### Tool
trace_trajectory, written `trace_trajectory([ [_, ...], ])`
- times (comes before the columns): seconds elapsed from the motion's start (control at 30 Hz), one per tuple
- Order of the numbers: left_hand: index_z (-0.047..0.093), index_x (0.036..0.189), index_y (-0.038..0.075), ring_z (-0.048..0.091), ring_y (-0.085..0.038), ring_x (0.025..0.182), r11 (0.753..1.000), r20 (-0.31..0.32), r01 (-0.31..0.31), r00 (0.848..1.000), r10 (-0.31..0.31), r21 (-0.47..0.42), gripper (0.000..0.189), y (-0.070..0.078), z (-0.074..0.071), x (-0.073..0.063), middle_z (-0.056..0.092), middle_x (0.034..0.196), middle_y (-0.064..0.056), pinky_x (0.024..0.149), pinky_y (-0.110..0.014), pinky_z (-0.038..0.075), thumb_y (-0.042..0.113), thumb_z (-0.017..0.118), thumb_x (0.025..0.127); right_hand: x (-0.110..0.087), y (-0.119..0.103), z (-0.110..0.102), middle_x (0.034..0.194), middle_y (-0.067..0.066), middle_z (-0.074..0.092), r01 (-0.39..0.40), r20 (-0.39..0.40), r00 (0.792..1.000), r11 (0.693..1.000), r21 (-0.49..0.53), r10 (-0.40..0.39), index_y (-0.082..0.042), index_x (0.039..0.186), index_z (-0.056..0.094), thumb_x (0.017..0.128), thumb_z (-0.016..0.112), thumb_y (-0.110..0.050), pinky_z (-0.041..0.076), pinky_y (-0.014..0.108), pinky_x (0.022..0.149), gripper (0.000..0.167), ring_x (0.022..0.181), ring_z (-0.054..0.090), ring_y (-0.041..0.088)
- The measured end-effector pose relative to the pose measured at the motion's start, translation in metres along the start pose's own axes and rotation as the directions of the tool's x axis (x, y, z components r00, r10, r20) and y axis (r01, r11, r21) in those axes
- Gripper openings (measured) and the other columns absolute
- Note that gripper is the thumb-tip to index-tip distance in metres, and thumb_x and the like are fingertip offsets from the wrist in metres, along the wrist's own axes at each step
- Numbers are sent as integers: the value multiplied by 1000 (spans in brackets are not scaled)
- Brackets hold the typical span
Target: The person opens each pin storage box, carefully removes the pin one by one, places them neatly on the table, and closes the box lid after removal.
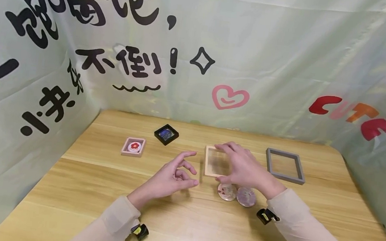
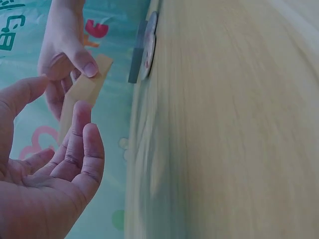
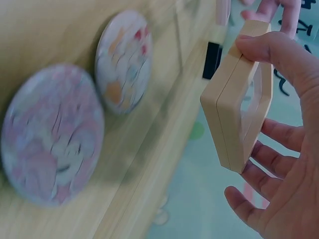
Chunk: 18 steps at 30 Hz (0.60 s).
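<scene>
My right hand (image 1: 244, 167) grips a square beige display frame (image 3: 227, 97) between thumb and fingers, raised off the table. The frame has a thin seam along its side and a see-through middle. To the left of it, my left hand (image 1: 168, 178) holds nothing; its fingers are spread and loosely bent toward the frame, thumb apart. Two round badges lie flat on the table below the right hand: a pale one with red and orange marks (image 3: 123, 62) and a pink-purple one with a cartoon figure (image 3: 54, 134).
A grey square frame (image 1: 286, 177) lies to the right. On the left sits a small pink frame (image 1: 131, 154) holding a red-flower badge (image 1: 135, 147). Behind it is a black frame (image 1: 160, 138) with a blue piece inside. A printed cloth (image 1: 271, 66) hangs behind the wooden table (image 1: 189, 229).
</scene>
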<state>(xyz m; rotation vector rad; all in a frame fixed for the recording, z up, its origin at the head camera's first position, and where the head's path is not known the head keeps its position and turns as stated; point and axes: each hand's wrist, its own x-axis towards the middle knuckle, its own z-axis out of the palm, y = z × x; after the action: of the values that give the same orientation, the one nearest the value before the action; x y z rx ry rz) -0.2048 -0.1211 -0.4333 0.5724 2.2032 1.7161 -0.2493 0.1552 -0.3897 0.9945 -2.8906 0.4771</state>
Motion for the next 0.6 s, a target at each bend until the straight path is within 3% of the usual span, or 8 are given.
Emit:
trace_trajectory([
  [0.27, 36, 164, 17, 74, -18, 91, 1000, 4, -3, 1000, 3, -7, 84, -3, -2, -2, 63, 130, -25, 68, -27, 61, 15, 83, 94, 2, 23, -1, 145, 18, 62, -66, 44, 997, 998, -6, 66, -5, 156, 52, 76, 96, -36, 51, 69, 106, 97, 127, 65, 42],
  [0.6, 40, 161, 18, 73, -18, 88, 999, 5, -13, 1000, 13, 36, 79, -2, -6, -6, 66, 127, -19, 69, -21, 57, 16, 83, 95, 2, 54, -1, 151, 25, 56, -141, 97, 986, 990, 30, 138, -3, 158, 48, 78, 95, -32, 48, 73, 108, 97, 134, 59, 48],
])
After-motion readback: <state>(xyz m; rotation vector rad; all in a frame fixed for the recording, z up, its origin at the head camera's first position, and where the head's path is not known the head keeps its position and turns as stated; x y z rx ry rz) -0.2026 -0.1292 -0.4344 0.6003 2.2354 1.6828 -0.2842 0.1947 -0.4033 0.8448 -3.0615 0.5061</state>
